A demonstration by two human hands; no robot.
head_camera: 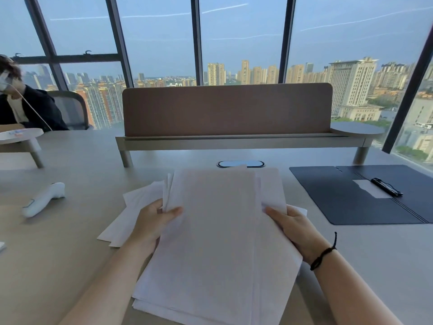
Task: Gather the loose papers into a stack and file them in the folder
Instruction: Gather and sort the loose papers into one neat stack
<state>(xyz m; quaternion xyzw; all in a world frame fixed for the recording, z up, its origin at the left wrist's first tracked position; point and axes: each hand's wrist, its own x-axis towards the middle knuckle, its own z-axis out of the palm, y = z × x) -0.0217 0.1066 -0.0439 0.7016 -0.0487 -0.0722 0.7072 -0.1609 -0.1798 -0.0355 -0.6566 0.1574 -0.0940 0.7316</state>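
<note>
A loose stack of white papers (215, 242) is held above the desk in front of me, its sheets uneven at the edges. My left hand (152, 221) grips its left edge, thumb on top. My right hand (293, 225) grips the right edge; a black cord sits on that wrist. A few more white sheets (121, 221) lie flat on the desk under and left of the stack. The dark folder (346, 198) lies open at the right, with a black clip (386, 186) and a small white label inside it.
A white handheld device (43, 199) lies on the desk at the left. A brown divider screen on a raised shelf (227, 111) stands at the back, with a cable port (241, 163) before it. Another person sits at the far left. Windows lie behind.
</note>
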